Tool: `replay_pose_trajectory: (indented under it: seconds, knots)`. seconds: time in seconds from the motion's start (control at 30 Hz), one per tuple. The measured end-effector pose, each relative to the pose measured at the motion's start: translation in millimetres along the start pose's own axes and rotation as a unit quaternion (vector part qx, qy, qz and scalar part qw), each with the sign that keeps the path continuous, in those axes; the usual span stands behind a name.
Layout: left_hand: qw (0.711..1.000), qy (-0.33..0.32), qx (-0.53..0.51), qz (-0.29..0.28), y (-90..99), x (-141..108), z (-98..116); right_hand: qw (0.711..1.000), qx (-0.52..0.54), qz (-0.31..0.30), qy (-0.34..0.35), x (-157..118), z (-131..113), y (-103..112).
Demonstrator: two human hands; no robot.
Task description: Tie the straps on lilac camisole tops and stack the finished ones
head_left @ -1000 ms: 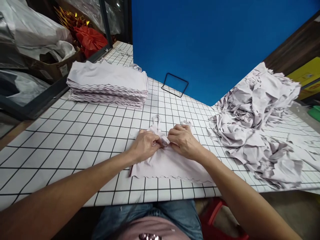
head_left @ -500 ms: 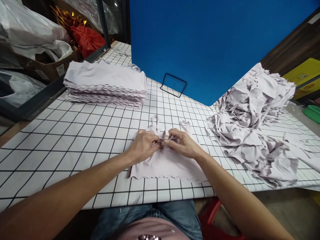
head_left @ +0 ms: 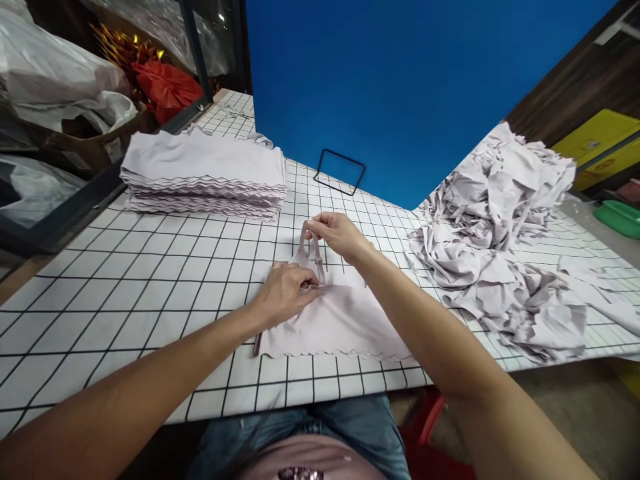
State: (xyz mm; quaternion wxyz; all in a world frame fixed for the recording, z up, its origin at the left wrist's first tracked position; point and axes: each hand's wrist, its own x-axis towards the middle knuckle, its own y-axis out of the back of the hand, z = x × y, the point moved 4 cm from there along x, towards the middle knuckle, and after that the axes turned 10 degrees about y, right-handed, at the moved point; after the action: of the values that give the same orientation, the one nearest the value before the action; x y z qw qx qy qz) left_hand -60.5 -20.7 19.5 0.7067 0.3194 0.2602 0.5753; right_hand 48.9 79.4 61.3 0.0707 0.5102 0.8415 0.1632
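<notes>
A pale pinkish strappy top [head_left: 340,323] lies flat on the checked tablecloth in front of me, its wavy hem towards me. My right hand [head_left: 337,233] pinches the loop of its shoulder strap [head_left: 319,257] and lifts it off the table; a small strap adjuster shows on it. Lower down, my left hand [head_left: 287,291] rests on the top's left side, fingers curled with the cloth at the strap's base between them. The other strap is hidden behind my right forearm.
Folded pale garments form a neat stack [head_left: 205,177] at the back left. To the right is a loose heap of similar garments [head_left: 505,267]. A blue panel [head_left: 400,87] stands behind, with a black wire frame [head_left: 340,172] at its foot. Bags and boxes sit beyond the left edge.
My right hand has moved from the top's neckline up and away from me, raising the strap. My left hand stays on the cloth at about the same spot.
</notes>
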Motion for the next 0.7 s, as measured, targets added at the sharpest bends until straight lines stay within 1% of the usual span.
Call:
replay_pose_trajectory:
  seconds: [0.03, 0.1, 0.17, 0.2, 0.23, 0.27, 0.33, 0.4, 0.47, 0.5, 0.53, 0.6, 0.67, 0.7]
  knots:
    - [1.0, -0.005, 0.007, 0.013, 1.0, -0.5, 0.2, 0.999, -0.043, 0.012, -0.015, 5.8, 9.2, -2.3]
    - [0.997, -0.016, 0.038, 0.064, 4.9, -2.2, 1.2, 0.988, -0.146, 0.033, -0.023, 15.5, 24.8, -5.7]
    - [0.988, -0.041, 0.084, 0.123, 8.7, -4.7, 3.8, 0.967, -0.247, 0.057, -0.005, 22.4, 32.8, -6.3]
    - [0.983, -0.061, 0.107, 0.138, 9.1, -5.9, 5.6, 0.956, -0.284, 0.07, 0.009, 24.0, 33.3, -5.3]
    - [0.979, -0.084, 0.125, 0.135, 7.9, -6.6, 7.0, 0.946, -0.312, 0.083, 0.022, 23.8, 31.6, -3.1]
    - [0.977, -0.105, 0.14, 0.119, 5.6, -6.9, 7.6, 0.938, -0.332, 0.092, 0.036, 21.2, 27.9, 0.0]
    - [0.977, -0.123, 0.164, 0.066, -0.5, -5.7, 5.1, 0.927, -0.356, 0.099, 0.072, 6.3, 16.3, 8.2]
    - [0.978, -0.11, 0.178, 0.019, -5.1, -3.3, -0.8, 0.917, -0.368, 0.081, 0.129, -23.8, 3.7, 16.2]
    - [0.98, -0.089, 0.18, -0.008, -7.2, -0.9, -6.7, 0.906, -0.378, 0.048, 0.183, -67.4, -1.9, 21.7]
    - [0.98, -0.08, 0.183, -0.016, -7.7, -0.1, -8.9, 0.901, -0.387, 0.033, 0.194, -91.8, -0.2, 23.6]
    - [0.979, -0.074, 0.187, -0.022, -8.0, 0.5, -10.6, 0.896, -0.403, 0.026, 0.186, -116.0, 4.8, 25.6]
    - [0.976, -0.069, 0.203, -0.028, -8.5, 1.0, -13.2, 0.888, -0.438, 0.005, 0.141, -158.8, 21.0, 27.8]
    - [0.972, -0.072, 0.22, -0.024, -8.9, 1.2, -15.7, 0.881, -0.463, -0.015, 0.095, -188.0, 38.4, 30.7]
    - [0.97, -0.076, 0.228, -0.019, -9.0, 1.4, -17.0, 0.88, -0.468, -0.021, 0.081, -196.4, 45.8, 34.3]
